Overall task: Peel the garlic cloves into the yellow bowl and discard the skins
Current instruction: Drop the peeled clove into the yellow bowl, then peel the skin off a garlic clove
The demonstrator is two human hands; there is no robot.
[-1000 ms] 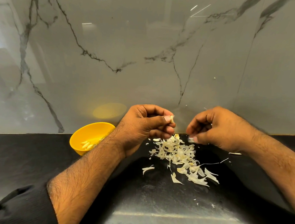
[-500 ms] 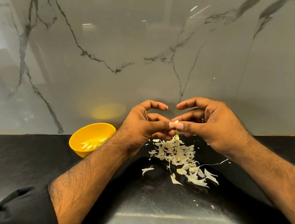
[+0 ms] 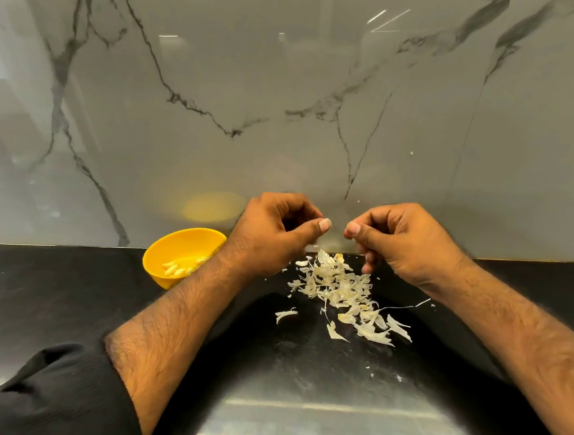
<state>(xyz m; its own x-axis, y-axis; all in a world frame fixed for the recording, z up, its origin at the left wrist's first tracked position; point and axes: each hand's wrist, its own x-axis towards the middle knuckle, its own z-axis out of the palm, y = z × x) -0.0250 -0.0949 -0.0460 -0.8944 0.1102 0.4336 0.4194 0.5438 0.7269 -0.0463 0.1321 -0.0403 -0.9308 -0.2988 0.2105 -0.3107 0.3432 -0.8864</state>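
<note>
Both hands hover above the back of the black worktop [image 3: 66, 303], close to the marble wall [image 3: 289, 80], thumbs pointing at each other with a small gap between the tips. The left hand [image 3: 270, 236] has its fingers curled in against the thumb; whether a clove sits inside that curl cannot be told, since the fingers hide the palm and the spot below the thumb is blurred. The right hand [image 3: 403, 243] is curled the same way, thumb against forefinger, and what it pinches, if anything, cannot be made out.

Just below and between the hands lies the heap of skins [image 3: 338, 286], spread from near the wall edge toward the front right, with loose scraps scattered beyond it. The yellow bowl [image 3: 169, 252] stands to the left of the left wrist, near the back edge, partly hidden by the forearm. Several peeled cloves [image 3: 175, 269] lie in it.

A black sleeve [image 3: 58, 395] covers the left arm at the near left corner. No writing or brand is legible anywhere.
</note>
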